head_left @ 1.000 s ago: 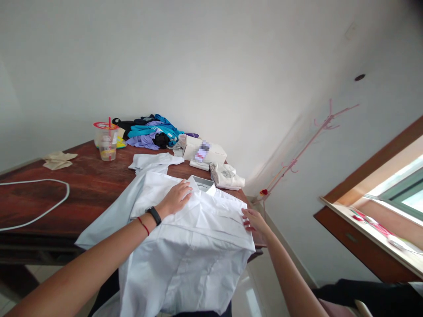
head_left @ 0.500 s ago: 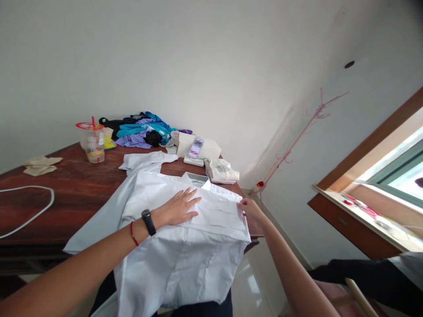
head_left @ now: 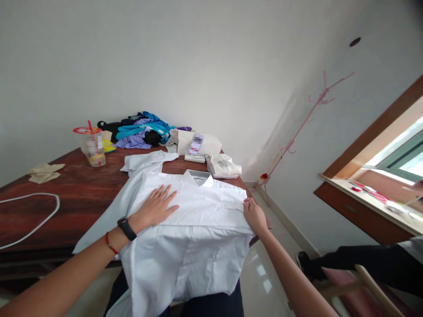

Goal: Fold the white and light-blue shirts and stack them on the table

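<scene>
Pressing flat on a white shirt (head_left: 198, 207) with the left hand (head_left: 157, 207), opened with fingers spread and clutching nothing; curling the right hand (head_left: 255, 214) at the shirt's right edge, too small to tell whether pinching cloth. Laid beneath and between both hands, collar (head_left: 200, 177) away, lower part draped toward the lap, partly hidden by the left forearm. Seen just beyond the collar on a dark wooden table (head_left: 99, 189): folded white fabric (head_left: 224, 166) with gray print too small to read, and a white box (head_left: 211, 143) with a pixelated label (head_left: 196, 144). Farther left: piled clothes (head_left: 142, 130), a plastic cup (head_left: 95, 152) bearing illegible printing, a beige cloth (head_left: 45, 172) and a white cable (head_left: 49, 215).
</scene>
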The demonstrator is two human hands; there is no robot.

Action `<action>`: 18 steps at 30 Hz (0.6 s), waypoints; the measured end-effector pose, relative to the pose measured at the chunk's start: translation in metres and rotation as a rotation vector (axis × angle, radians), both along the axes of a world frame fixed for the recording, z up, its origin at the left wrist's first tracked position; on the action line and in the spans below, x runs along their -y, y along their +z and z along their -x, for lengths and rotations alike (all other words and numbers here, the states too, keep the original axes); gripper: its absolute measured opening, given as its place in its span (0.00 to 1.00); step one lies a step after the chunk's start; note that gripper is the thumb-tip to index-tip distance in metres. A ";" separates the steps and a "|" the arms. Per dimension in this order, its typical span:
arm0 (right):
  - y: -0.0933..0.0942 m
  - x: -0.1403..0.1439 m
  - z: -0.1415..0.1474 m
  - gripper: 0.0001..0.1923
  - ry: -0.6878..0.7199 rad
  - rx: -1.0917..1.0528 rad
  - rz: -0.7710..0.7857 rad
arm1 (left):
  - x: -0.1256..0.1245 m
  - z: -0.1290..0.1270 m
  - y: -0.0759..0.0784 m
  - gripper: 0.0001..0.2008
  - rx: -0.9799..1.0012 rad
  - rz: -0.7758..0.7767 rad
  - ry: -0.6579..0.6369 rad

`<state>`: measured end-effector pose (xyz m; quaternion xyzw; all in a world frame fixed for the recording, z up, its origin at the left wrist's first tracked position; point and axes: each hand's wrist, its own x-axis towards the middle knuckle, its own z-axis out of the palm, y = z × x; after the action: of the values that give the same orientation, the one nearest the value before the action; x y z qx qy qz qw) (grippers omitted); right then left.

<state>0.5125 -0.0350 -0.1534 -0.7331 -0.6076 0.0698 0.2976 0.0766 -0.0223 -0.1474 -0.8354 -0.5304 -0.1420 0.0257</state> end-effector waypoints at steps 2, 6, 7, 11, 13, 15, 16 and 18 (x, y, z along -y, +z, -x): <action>-0.001 0.006 0.008 0.12 -0.030 0.137 0.001 | 0.003 0.005 0.002 0.32 -0.041 0.013 0.021; 0.001 0.008 0.011 0.14 -0.020 0.187 0.001 | 0.005 0.021 0.009 0.32 -0.081 0.063 0.126; 0.002 0.006 0.009 0.14 -0.012 0.164 -0.005 | 0.005 0.027 0.011 0.32 -0.079 0.085 0.147; 0.007 -0.002 -0.002 0.15 -0.054 -0.015 -0.049 | 0.004 0.061 0.021 0.34 -0.031 0.122 0.278; 0.007 -0.006 -0.009 0.16 -0.071 -0.042 -0.061 | 0.006 0.079 0.026 0.37 0.039 0.062 0.359; 0.006 -0.007 -0.016 0.17 -0.068 -0.024 -0.030 | 0.010 0.095 0.030 0.40 0.152 0.010 0.384; 0.004 -0.008 -0.019 0.18 -0.066 -0.015 -0.004 | 0.013 0.101 0.030 0.41 0.213 0.010 0.369; 0.001 -0.008 -0.027 0.20 -0.060 -0.008 0.044 | 0.019 0.109 0.030 0.43 0.314 0.048 0.312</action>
<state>0.5392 -0.0274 -0.1521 -0.7571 -0.5824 0.0772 0.2859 -0.0322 -0.0410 -0.1172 -0.7112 -0.6538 -0.2521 -0.0554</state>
